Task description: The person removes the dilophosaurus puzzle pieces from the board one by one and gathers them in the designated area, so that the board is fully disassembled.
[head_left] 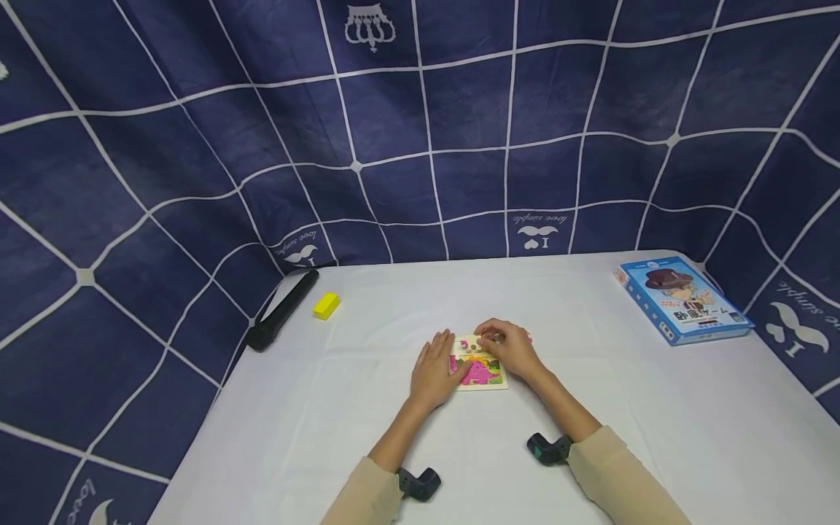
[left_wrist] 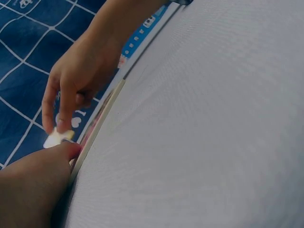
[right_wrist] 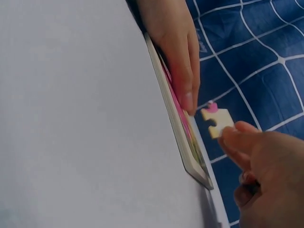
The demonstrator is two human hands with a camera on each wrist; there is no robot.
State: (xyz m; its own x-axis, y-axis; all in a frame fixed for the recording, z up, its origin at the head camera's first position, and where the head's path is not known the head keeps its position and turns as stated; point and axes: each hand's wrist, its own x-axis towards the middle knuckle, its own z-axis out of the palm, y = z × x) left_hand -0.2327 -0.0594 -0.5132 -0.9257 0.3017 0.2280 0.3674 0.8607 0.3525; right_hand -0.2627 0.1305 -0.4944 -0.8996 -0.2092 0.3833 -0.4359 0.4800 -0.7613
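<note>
A small jigsaw puzzle board (head_left: 479, 375) with a pink dinosaur picture lies on the white table, between my two hands. My left hand (head_left: 433, 373) lies along its left side with the fingers straight and the thumb reaching over the picture. Above the far part of the board, my right hand (head_left: 514, 351) pinches a puzzle piece (right_wrist: 222, 121) between thumb and fingers. The right wrist view shows that piece tilted up, cream with a pink tab, raised over the board. In the left wrist view the piece (left_wrist: 57, 137) appears just beyond my left thumb.
At the table's back left lie a yellow block (head_left: 326, 306) and a long black cylinder-like object (head_left: 284, 310). A blue box (head_left: 685, 299) with a cartoon figure sits at the back right. A dark blue gridded curtain (head_left: 459, 146) hangs around the table.
</note>
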